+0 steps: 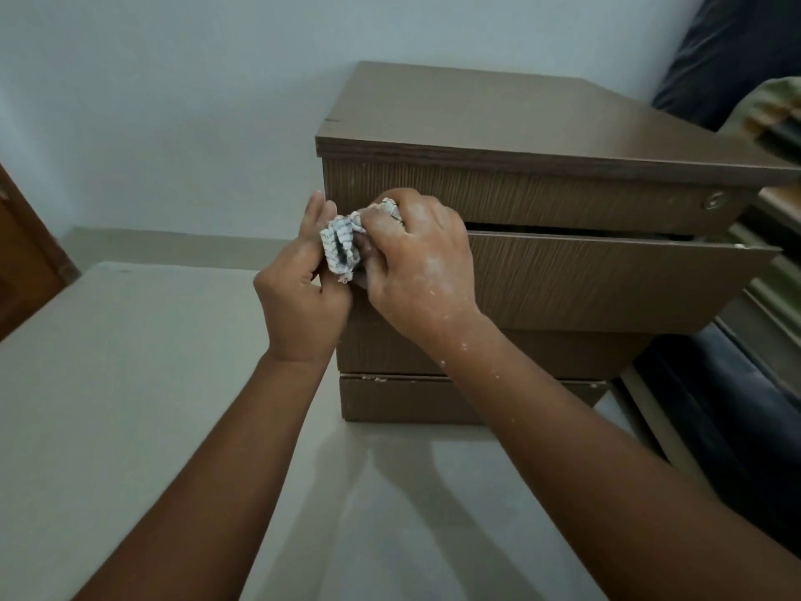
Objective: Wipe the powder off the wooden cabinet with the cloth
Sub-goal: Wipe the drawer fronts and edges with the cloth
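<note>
A brown wooden cabinet (542, 136) with drawers stands on the pale floor against the wall. Its middle drawer (607, 279) is pulled out a little. In front of the cabinet's left front edge, both hands hold a small crumpled checked cloth (342, 245). My left hand (303, 288) pinches the cloth from the left with its fingers upright. My right hand (416, 262) grips it from the right, and white powder dusts that hand and wrist. A few white specks show on the cabinet's lower front (377, 378).
The pale tiled floor (130, 383) spreads to the left and front. A brown wooden door or panel (21, 262) stands at the far left. Dark bedding and a bed frame (737, 383) fill the right side, close beside the cabinet.
</note>
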